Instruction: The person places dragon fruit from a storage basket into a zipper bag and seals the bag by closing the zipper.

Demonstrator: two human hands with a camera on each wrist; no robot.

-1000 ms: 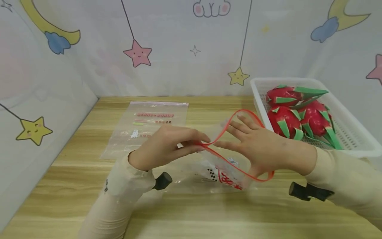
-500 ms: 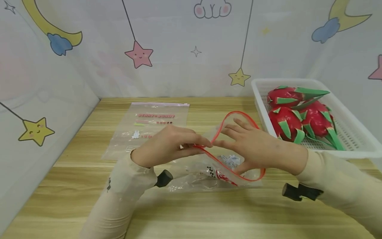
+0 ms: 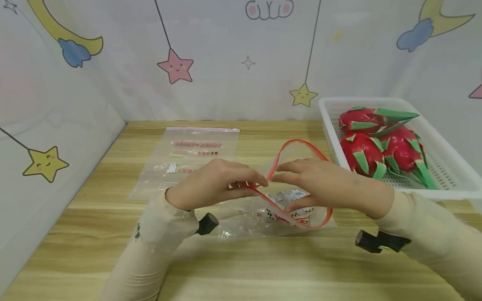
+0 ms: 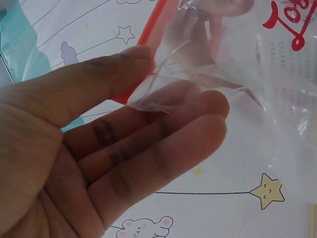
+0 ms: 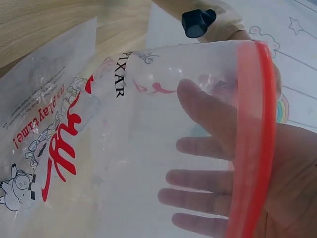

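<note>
A clear zip bag [image 3: 241, 228] with a red zip edge [image 3: 303, 142] lies low over the table, its mouth held wide. My left hand [image 3: 218, 182] pinches one corner of that edge between thumb and fingers. Close up in the left wrist view, the left hand [image 4: 44, 144] has the red strip at its thumb tip. My right hand [image 3: 327, 182] reaches into the mouth from the right with straight, spread fingers. In the right wrist view the fingers of the right hand [image 5: 292, 178] show through the film [image 5: 148, 148], which bears red lettering and cartoon prints.
Another clear bag [image 3: 203, 138] with a pale lilac zip lies flat at the back left. At the right stands a white basket [image 3: 452, 167] holding 3 red dragon fruits [image 3: 361, 154] with green leaves. A patterned cloth wall [image 3: 226, 96] borders the table.
My right hand's fingers have dipped from the far rim down into the mouth. The bag has sunk lower and its printed front has spread out. My left hand keeps its pinch nearly in place.
</note>
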